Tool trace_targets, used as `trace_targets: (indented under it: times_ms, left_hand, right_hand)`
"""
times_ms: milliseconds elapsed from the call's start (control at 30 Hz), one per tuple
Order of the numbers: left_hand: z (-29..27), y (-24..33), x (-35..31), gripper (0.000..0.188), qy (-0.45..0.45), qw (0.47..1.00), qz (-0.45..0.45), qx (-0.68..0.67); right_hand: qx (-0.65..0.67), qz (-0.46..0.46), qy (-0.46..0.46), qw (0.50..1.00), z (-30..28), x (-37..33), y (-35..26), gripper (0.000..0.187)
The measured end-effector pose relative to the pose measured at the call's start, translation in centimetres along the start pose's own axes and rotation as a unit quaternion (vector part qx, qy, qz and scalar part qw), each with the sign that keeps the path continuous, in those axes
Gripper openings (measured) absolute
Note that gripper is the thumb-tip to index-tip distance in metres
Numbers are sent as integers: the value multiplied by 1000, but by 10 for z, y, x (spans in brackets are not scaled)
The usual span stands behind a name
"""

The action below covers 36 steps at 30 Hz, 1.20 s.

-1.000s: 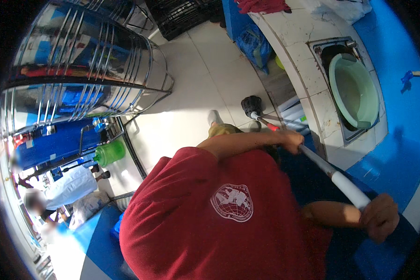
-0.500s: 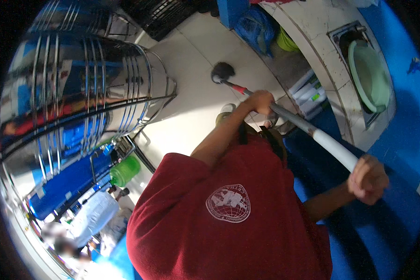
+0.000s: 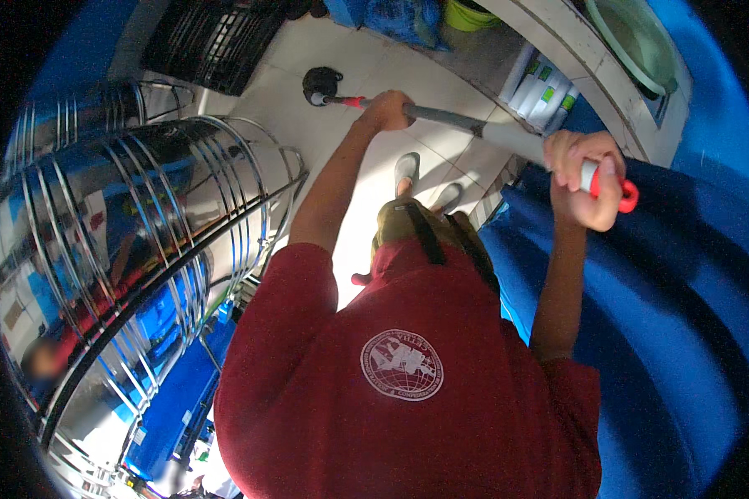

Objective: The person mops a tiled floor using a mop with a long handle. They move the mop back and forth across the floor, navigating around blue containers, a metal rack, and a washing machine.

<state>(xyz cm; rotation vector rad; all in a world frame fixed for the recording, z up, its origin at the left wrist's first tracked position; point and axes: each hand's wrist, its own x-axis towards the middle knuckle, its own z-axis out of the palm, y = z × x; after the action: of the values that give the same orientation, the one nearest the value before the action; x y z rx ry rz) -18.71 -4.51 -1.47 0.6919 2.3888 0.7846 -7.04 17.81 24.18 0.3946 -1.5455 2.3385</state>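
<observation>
A mop [image 3: 441, 119] slants across the view, its dark head [image 3: 320, 86] down on the pale tiled floor at the far left. My left hand [image 3: 391, 111] is closed round the lower, grey part of the pole, just above a red collar. Up at the white end of the handle, my right hand [image 3: 587, 179] grips near the tip, where a red end cap [image 3: 620, 193] sticks out past the fingers. Fingers partly cover the handle there. My two shoes [image 3: 406, 170] stand on the tiles below the pole.
Chrome racks with shiny curved panels [image 3: 225, 141] rise at left. A black crate [image 3: 216, 41] lies at the far left. Under a tiled ledge [image 3: 587, 83] sit white containers [image 3: 543, 96] and a lime-green basin [image 3: 472, 15]. A pale green basin [image 3: 637, 41] stands above, beside blue surfaces.
The mop head has moved farther off, toward the black crate. My right hand has pushed forward and left with the handle, and both hands keep hold of it. The view has shifted too.
</observation>
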Motion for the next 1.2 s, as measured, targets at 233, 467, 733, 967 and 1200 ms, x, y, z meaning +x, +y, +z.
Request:
trace_targets:
  times_ms: [233,467,733,967,1200]
  left_hand:
    - [29,8,-49,23,-49,984,151,84]
    - [105,123,-68,23,-155,960,224,69]
    - [225,239,-97,26,-256,878,401,-47]
    - [246,278,-90,30,-240,886,391,-67]
    - [218,289,-102,31,-276,917,288,-25]
  right_hand:
    - [-77,0,46,996,28,-97,-40,29]
    - [-76,-14,161,984,16,-188,-152,25]
    - [-261,-52,225,937,54,-251,-235,25]
    - [-295,-84,335,891,35,-252,-243,31]
    - [-229,-127,363,894,8,-243,-257,33]
